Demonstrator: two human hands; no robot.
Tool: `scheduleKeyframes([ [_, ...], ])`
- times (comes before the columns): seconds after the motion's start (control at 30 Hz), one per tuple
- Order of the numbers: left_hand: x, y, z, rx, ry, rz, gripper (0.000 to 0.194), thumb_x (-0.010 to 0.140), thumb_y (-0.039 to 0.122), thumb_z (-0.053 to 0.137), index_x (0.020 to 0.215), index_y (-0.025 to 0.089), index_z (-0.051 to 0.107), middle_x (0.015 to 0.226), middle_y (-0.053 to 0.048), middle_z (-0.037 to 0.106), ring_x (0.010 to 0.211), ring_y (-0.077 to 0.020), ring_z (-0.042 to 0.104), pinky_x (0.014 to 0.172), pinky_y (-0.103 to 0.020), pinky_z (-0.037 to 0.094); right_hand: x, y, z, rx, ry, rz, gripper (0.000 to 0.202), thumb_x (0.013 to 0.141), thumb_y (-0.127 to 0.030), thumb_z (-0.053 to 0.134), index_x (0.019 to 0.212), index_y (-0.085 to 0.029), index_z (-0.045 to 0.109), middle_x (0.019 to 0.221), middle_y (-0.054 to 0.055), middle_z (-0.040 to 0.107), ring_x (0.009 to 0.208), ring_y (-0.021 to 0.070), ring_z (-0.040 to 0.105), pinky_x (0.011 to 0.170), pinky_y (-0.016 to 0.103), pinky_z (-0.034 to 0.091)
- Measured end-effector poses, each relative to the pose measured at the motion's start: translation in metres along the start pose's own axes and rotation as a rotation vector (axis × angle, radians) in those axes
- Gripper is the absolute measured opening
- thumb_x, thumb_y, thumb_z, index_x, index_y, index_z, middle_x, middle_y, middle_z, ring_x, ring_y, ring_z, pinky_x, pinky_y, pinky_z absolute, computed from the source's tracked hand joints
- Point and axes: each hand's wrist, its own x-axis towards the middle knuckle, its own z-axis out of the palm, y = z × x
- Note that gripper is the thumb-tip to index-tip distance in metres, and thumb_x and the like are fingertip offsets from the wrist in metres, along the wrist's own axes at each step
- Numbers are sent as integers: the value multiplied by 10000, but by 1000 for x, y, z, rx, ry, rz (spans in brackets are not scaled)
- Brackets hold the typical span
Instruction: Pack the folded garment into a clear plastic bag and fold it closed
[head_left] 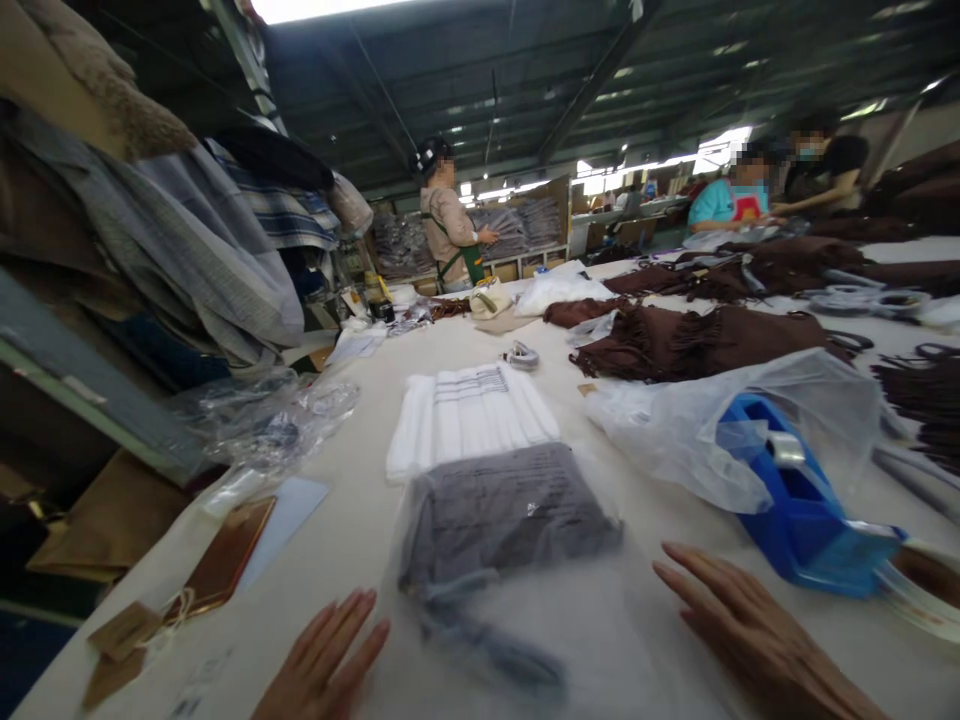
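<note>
In front of me lies a clear plastic bag (600,640) with a dark grey folded cloth item (510,505) inside it. A blurred grey strap-like piece (495,645) shows at the near end of that cloth. My left hand (322,655) is at the bag's left side, fingers stretched out and holding nothing. On the right, my right hand (750,625) lies open with its fingers extended towards the bag. Whether either hand touches the plastic I cannot tell. Just beyond the bag sits a stack of small clear packets (472,415).
A blue tape dispenser (795,520) stands at right, partly under plastic film (675,440). Brown fringed cloths (697,340) lie behind it. At left are a phone (229,555), brown tags (124,635) and crumpled plastic (277,425). Several people work farther back.
</note>
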Motion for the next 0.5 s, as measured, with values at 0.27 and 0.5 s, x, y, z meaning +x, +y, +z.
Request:
scheduleKeyframes([
  [0.27,27,-4,-2,-223,-105,289,464,893,117,327,1320,278,404,1322,-34,507,1268,-205,400,1049,-435,337,51,-8,-17,432,-378,-239,506,827,-252,507,1314,-372,437,1306,-10,530,1177,191,509,958,303,445],
  [0.5,45,3,7,-959,-170,-710,403,894,469,374,855,232,698,788,-11,720,731,-181,667,665,-249,538,79,-22,-14,984,-462,468,511,804,-627,376,765,-233,698,728,40,692,671,216,640,619,295,526],
])
